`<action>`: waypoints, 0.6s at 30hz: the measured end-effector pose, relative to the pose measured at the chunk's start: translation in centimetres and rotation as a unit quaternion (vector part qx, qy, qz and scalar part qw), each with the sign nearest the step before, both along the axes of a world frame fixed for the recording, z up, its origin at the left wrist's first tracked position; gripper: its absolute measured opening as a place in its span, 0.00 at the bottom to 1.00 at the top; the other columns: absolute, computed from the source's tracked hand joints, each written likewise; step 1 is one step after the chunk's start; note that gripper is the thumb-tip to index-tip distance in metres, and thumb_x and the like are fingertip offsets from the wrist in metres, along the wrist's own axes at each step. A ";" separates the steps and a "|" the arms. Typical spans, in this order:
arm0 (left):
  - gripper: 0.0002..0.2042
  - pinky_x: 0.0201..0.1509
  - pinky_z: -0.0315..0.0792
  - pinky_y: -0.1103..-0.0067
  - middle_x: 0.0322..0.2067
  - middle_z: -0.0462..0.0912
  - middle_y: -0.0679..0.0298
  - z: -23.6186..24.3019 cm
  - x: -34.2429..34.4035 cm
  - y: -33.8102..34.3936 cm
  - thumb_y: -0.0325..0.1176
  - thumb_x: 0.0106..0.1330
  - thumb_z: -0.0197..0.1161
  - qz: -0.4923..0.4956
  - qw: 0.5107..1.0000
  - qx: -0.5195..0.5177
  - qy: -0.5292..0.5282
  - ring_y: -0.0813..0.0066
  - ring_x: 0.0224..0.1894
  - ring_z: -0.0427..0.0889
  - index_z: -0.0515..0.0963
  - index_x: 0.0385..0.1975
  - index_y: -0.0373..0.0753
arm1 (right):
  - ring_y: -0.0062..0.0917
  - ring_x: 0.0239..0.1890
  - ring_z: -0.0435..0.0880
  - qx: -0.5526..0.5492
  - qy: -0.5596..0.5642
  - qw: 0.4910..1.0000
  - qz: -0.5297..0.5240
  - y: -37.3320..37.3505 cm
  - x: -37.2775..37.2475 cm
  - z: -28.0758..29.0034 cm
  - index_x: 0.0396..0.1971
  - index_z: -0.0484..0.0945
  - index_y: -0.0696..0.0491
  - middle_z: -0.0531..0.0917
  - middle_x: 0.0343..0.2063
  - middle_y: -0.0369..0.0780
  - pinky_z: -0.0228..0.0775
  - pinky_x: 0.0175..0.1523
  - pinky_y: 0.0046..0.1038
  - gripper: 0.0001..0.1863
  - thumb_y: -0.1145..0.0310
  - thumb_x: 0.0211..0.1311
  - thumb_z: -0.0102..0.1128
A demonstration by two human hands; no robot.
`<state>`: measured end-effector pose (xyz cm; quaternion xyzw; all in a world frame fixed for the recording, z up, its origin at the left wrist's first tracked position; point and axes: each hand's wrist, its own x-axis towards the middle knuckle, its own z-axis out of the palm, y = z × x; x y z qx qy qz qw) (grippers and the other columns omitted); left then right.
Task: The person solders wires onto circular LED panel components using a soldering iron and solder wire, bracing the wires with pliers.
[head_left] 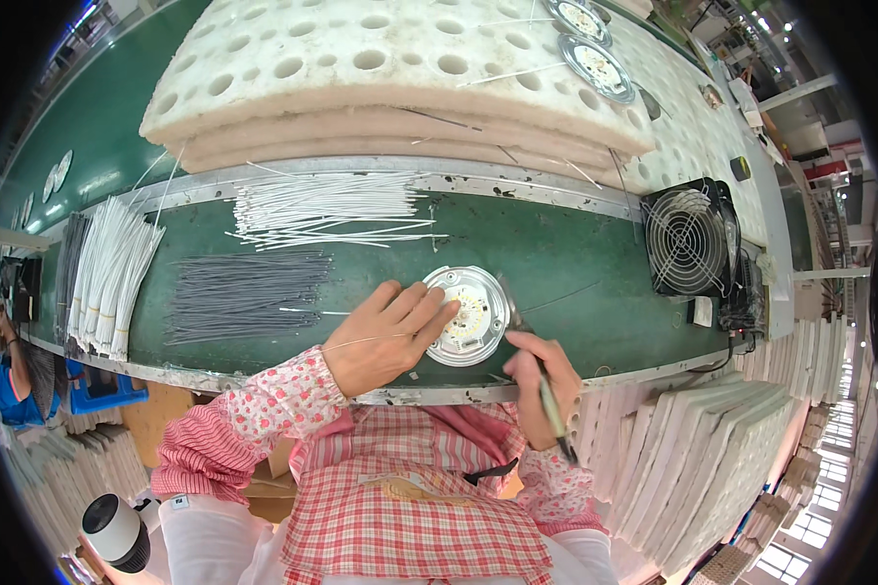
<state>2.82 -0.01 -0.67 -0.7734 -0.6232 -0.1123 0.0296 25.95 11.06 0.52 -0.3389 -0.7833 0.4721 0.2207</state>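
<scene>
A round LED lamp board (478,310), silver-rimmed with a pale centre, lies flat near the front edge of the green bench. My left hand (385,336) leans over its left side, fingers bent and together with their tips on the board. A white wire (312,311) runs under this hand, its far end hidden by the fingers. Across the back of the hand lies a thin pale strand. Closed around a soldering iron (553,405) with a light green handle, my right hand (544,380) is just right of the board; the iron's tip is hard to make out.
Bundles of white wires (332,207) and grey wires (249,294) lie left on the bench, beside upright white bundles (117,273). A black fan (688,239) stands right. Behind, perforated white foam (390,93) carries more lamp discs (597,68). Foam sheets (702,463) stack below right.
</scene>
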 end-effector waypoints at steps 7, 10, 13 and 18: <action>0.25 0.58 0.68 0.67 0.56 0.73 0.58 -0.4 0.4 0.0 0.30 0.61 0.58 0.001 1.000 0.017 0.026 0.63 0.56 0.74 0.72 0.62 0.39 | 0.48 0.57 0.70 0.287 -0.089 0.954 0.023 -1.2 -4.4 -0.7 0.69 0.59 0.54 0.70 0.55 0.53 0.63 0.62 0.44 0.54 0.57 0.43 0.81; 0.24 0.59 0.68 0.67 0.54 0.75 0.59 0.0 0.1 0.8 0.30 0.60 0.61 0.006 0.998 0.060 0.007 0.63 0.55 0.75 0.74 0.59 0.41 | 0.51 0.59 0.69 0.260 -0.091 0.961 0.021 -1.4 -4.2 -1.3 0.71 0.53 0.56 0.67 0.58 0.56 0.62 0.64 0.45 0.59 0.56 0.41 0.82; 0.23 0.59 0.68 0.66 0.52 0.77 0.59 0.6 -0.2 2.6 0.31 0.59 0.65 0.094 0.972 0.080 -0.199 0.61 0.54 0.76 0.75 0.57 0.41 | 0.52 0.60 0.69 0.189 -0.051 0.981 0.011 -1.5 -3.8 -1.0 0.71 0.52 0.56 0.65 0.59 0.56 0.62 0.64 0.45 0.59 0.56 0.42 0.82; 0.24 0.52 0.76 0.80 0.44 0.84 0.60 0.8 -0.8 4.7 0.30 0.61 0.72 0.105 0.812 -0.103 -0.564 0.78 0.46 0.82 0.74 0.56 0.32 | 0.52 0.61 0.68 0.200 0.032 0.979 -0.002 -1.6 -3.2 -0.5 0.71 0.51 0.58 0.65 0.61 0.56 0.64 0.64 0.46 0.61 0.56 0.41 0.83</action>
